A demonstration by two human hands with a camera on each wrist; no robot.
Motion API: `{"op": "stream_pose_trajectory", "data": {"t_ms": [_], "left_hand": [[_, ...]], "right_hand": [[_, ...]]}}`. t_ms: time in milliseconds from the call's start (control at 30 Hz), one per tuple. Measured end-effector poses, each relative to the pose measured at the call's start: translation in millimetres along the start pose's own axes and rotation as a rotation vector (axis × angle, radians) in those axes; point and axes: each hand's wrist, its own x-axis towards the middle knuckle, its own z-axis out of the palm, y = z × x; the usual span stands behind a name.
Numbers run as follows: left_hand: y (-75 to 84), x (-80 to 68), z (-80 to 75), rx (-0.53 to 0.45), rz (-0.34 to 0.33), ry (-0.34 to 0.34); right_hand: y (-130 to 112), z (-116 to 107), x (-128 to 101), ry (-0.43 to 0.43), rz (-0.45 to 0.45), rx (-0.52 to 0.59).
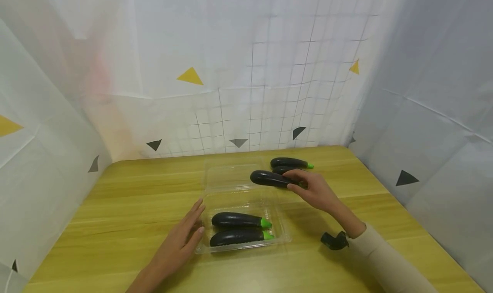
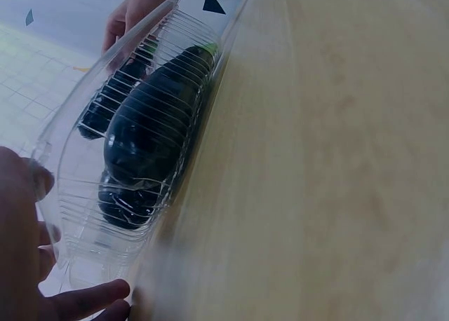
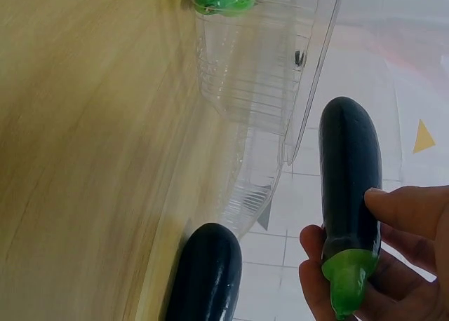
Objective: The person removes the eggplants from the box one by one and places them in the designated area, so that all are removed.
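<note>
My right hand [image 1: 313,190] pinches a dark eggplant [image 1: 269,178] near its green stem end [image 3: 349,279], above the table and to the right of the container's lid. A clear plastic clamshell container [image 1: 283,233] lies with its lid [image 1: 221,175] folded back. Inside its base, two eggplants [image 1: 236,219] lie side by side, green ends to the right. My left hand [image 1: 179,239] is at the container's left side, fingers extended, with the thumb at the rim in the left wrist view. Behind the held eggplant, two more eggplants [image 1: 289,162] lie on the table, one partly hidden.
The wooden table [image 1: 135,211] has white sheeting [image 1: 169,117] along its back and both sides, marked with yellow and dark triangles. A small black angled object [image 1: 334,240] lies right of the container, beside the right sleeve [image 1: 385,258].
</note>
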Motion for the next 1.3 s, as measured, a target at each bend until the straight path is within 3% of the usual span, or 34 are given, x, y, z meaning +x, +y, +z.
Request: {"op": "stream_pose_trajectory", "data": {"t_ms": [533, 1300], "left_hand": [[-0.6, -0.8, 0.2, 0.025, -0.016, 0.001], [-1.3, -0.7, -0.4, 0.036, -0.011, 0.0]], "right_hand": [[1.7, -6.3, 1.0, -0.006, 0.026, -0.014], [22.6, -21.4, -2.5, -0.008, 0.06, -0.038]]}}
